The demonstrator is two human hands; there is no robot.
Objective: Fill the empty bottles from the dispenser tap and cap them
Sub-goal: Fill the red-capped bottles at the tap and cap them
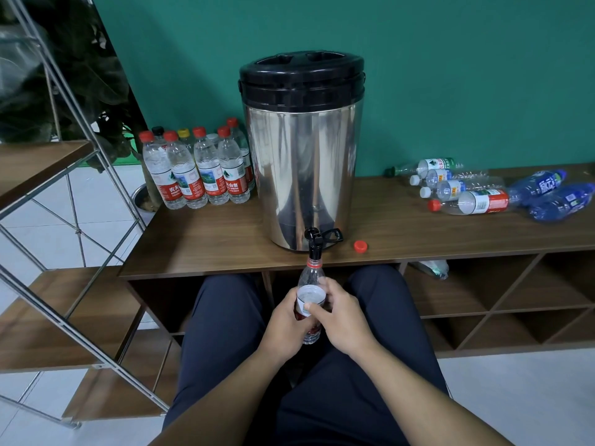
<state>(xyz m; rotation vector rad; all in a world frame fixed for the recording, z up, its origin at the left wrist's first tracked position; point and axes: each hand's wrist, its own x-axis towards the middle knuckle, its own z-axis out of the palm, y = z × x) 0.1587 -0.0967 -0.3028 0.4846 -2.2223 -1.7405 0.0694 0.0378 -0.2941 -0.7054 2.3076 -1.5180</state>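
Fingers [317, 309] of both hands curl round one clear bottle [309, 284]; the left hand [285, 329] wraps its lower body from the left, and the right hand [341, 320] holds it from the right with the thumb laid across the white part of the label; the bottle stands nearly upright in front of the desk edge, above the person's dark trousers [222, 342], its open neck with a red ring directly under the black tap [314, 241]; whether the neck touches the spout cannot be told; the bottle carries no cap, and how much water is in it cannot be told; the tap juts from the base of the steel dispenser [302, 169], which has a black lid and stands on the wooden desk [209, 239] against a green wall [467, 75]; a loose red cap [360, 246] lies on the desk just right of the tap lever; left of the dispenser a group of capped bottles [196, 169] stands upright, most with red caps, one black and one yellow; well to the right, several bottles [470, 193] lie on their sides, some clear and crumpled, two blue; another clear bottle [433, 268] lies in an open compartment under the desk; a metal-framed wooden shelf [48, 284] stands at the left, with a leafy plant [74, 75] behind it.
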